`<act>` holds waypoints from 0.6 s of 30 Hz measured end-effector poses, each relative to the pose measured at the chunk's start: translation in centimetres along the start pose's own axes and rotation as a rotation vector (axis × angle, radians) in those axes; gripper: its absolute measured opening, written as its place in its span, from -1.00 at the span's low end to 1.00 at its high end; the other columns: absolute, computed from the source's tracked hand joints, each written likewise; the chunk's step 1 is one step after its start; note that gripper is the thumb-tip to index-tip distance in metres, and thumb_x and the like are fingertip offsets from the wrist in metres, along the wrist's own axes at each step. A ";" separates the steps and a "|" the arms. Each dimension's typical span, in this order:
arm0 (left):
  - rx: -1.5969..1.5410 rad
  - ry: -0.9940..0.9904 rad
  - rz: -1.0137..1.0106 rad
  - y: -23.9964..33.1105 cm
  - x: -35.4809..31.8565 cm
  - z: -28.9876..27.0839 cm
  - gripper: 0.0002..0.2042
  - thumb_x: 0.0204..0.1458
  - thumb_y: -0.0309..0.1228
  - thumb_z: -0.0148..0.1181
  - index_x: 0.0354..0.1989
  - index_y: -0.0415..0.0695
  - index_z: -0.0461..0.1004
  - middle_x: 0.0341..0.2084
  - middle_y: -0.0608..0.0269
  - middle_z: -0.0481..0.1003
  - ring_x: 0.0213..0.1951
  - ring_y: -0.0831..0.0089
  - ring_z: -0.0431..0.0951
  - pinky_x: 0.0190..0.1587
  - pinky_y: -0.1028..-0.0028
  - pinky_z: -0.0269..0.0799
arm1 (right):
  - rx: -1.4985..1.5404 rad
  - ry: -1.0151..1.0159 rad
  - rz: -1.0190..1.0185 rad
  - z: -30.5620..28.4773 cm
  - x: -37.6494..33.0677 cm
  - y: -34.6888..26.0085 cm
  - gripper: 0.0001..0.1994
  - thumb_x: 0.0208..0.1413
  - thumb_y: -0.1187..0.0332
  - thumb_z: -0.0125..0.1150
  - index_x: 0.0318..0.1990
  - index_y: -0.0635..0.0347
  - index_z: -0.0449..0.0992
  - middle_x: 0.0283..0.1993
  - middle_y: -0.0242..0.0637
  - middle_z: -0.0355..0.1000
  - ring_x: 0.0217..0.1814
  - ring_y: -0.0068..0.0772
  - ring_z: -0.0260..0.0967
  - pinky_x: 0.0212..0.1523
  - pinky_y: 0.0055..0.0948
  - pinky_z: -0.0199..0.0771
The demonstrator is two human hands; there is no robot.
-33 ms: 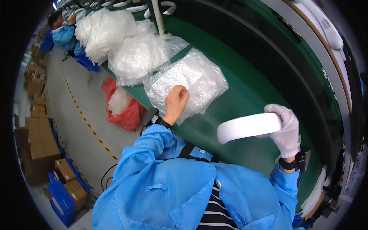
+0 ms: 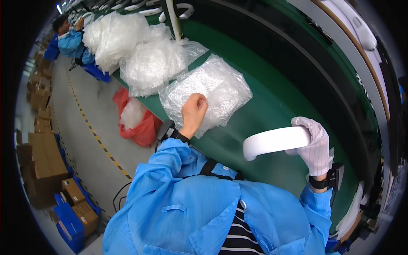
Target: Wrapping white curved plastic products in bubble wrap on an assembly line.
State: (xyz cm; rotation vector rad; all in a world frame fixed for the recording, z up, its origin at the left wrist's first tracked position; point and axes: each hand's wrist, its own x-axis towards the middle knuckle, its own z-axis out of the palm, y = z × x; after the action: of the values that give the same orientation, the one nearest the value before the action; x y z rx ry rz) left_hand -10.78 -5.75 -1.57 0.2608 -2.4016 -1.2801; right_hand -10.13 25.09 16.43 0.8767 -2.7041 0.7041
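Observation:
My right hand [image 2: 313,142], in a whitish striped glove, grips one end of a smooth white curved plastic part [image 2: 274,142] and holds it over the green worktable [image 2: 272,102]. Its other end curls downward on the left. My left hand [image 2: 194,111] is bare, with fingers bent together in a pinch over a flat stack of clear bubble-wrap bags [image 2: 225,83]. Whether a bag edge lies between those fingertips is hidden.
Two taller heaps of clear bags [image 2: 146,66] stand farther left, beside a pale post [image 2: 173,19]. A red bag [image 2: 138,129] hangs by the table's left edge. Cardboard boxes [image 2: 46,153] line the floor's far left. At the back left sits a co-worker in blue [image 2: 70,42].
The white curved part has turned slightly, and its free end has shifted a little right. My left hand has barely moved over the bags.

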 end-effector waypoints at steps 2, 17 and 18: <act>0.004 0.022 0.027 1.0 0.1 -0.1 -0.92 -0.16 -0.49 0.13 -0.45 -0.15 0.42 -0.58 0.23 0.37 -0.53 0.38 0.41 -0.44 0.43 0.31 | 0.198 0.104 0.261 -0.8 -2.2 0.0 -0.55 -0.32 0.63 0.21 -0.12 0.21 0.42 -0.22 -0.31 0.43 -0.18 -0.50 0.38 -0.13 -0.55 0.37; 0.290 -0.124 0.231 2.0 -2.7 -0.6 -0.90 -0.13 -0.49 0.13 -0.43 -0.10 0.35 -0.56 0.23 0.34 -0.48 0.23 0.43 -0.46 0.30 0.33 | 1.559 0.568 1.169 17.3 -9.0 -0.6 -0.83 0.02 0.57 -0.02 -0.24 0.16 0.21 -0.57 -0.42 0.15 -0.66 -0.57 0.13 -0.59 -0.52 0.29; 0.330 -0.149 0.290 2.1 -2.7 -0.9 -0.90 -0.13 -0.50 0.12 -0.43 -0.10 0.35 -0.56 0.23 0.33 -0.46 0.23 0.43 -0.46 0.29 0.33 | 1.559 0.616 1.177 18.5 -8.9 -1.4 -0.84 0.03 0.57 -0.02 -0.24 0.17 0.20 -0.57 -0.41 0.16 -0.65 -0.55 0.15 -0.56 -0.50 0.31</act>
State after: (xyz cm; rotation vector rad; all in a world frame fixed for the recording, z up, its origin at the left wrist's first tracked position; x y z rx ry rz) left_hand -7.89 -4.30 -0.13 -0.0947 -2.6512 -0.7990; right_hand -3.15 19.26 -2.01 -0.9172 -1.4022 2.7040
